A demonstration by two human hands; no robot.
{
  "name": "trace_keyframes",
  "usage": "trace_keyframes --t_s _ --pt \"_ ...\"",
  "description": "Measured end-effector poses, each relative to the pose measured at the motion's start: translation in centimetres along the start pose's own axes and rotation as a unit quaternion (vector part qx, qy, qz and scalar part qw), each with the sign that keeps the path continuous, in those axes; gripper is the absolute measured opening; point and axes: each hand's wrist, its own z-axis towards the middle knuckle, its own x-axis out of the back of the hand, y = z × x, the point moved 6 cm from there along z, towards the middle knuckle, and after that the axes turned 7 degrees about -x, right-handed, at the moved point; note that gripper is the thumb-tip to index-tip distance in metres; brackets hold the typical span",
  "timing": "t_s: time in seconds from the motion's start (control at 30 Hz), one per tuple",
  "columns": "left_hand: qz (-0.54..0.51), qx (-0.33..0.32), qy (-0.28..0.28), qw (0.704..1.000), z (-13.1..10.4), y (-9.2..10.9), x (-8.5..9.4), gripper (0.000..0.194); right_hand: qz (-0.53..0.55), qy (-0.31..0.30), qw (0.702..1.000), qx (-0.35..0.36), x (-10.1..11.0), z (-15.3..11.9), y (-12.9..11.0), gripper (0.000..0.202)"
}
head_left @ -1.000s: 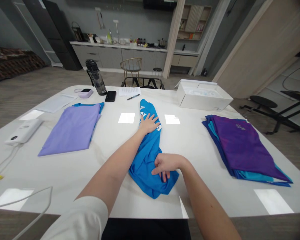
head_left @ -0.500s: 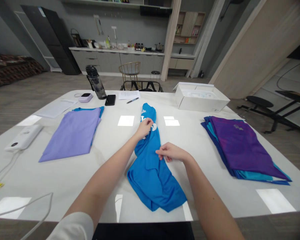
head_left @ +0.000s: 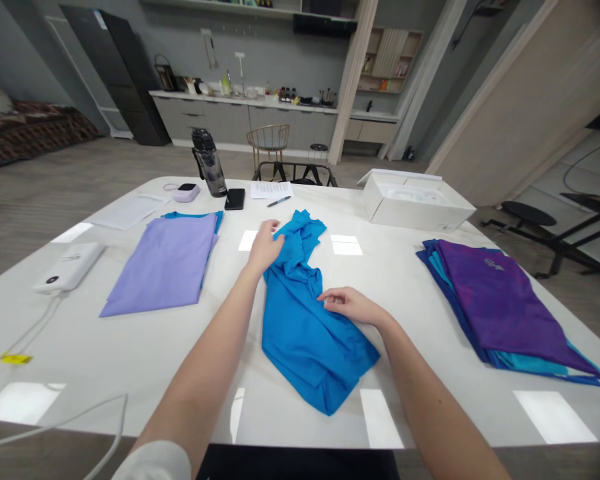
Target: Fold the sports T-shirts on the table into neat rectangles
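A crumpled blue T-shirt [head_left: 307, 327] lies in the middle of the white table [head_left: 190, 373]. Its upper part is bunched, and no white print shows on the side facing up. My left hand [head_left: 266, 248] is at the left edge of the bunched part, thumb against the cloth and fingers apart from it. On the right edge of the shirt rests my right hand [head_left: 353, 305], its fingers loosely bent and apart, the tips touching the fabric.
Left of the shirt lies a folded lavender garment [head_left: 163, 263] over a blue one; at right, a stack topped by a purple shirt [head_left: 505, 300]. Farther back stand a water bottle [head_left: 210, 163], phone [head_left: 235, 199], pen [head_left: 279, 201] and white box [head_left: 417, 203]. A white power bank [head_left: 70, 268] with cables lies at left.
The upper part of the blue shirt has turned over and bunched up, hiding its white print. My left hand has moved left to the edge of the cloth; both hands' fingers have loosened.
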Motion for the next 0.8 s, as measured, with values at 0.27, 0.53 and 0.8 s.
trace_keyframes --t_s 0.27,0.53,0.8 --pt "0.21 -0.079 -0.257 0.94 -2.4 1.6 -7.2 0.045 0.067 -0.134 0.988 -0.047 0.4 3.0 -1.1 0.048" --pt "0.089 0.001 -0.122 0.989 -0.5 -0.3 -5.0 0.016 0.023 0.103 0.992 -0.074 5.8 9.9 -0.3 0.057" --pt "-0.283 0.167 0.149 0.933 0.8 -3.8 -1.7 0.018 -0.13 0.163 0.972 -0.105 5.0 10.7 -1.2 0.024"
